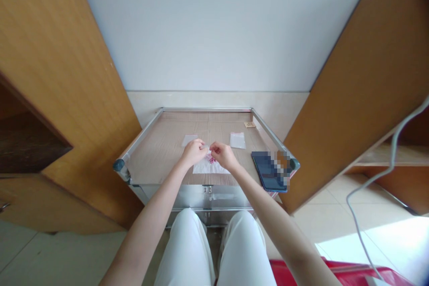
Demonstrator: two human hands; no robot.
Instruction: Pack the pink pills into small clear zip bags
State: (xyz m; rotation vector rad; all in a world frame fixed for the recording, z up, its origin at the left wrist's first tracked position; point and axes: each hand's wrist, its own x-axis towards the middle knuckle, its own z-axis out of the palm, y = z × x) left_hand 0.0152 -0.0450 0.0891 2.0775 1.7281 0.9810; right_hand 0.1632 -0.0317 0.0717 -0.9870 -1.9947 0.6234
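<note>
My left hand (195, 152) and my right hand (223, 154) meet close together over the low table, fingertips pinched. Between the fingertips there seems to be a small, clear, thin piece, too small to name. Under the hands lies a white sheet (204, 169), like tissue or cloth. Small pink-red bits (212, 158) show on it, partly hidden by my right hand. Behind my left hand is a flat, clear-whitish packet (189, 139). Another flat clear packet (237, 140) lies behind my right hand.
The wood-patterned tabletop (150, 161) has a raised metal rim. A dark tablet or phone (264, 172) lies at its right edge, a small tan card (250, 124) at the back right. Wooden cabinets flank both sides. A grey cable (372, 183) hangs at right above a red item (355, 272).
</note>
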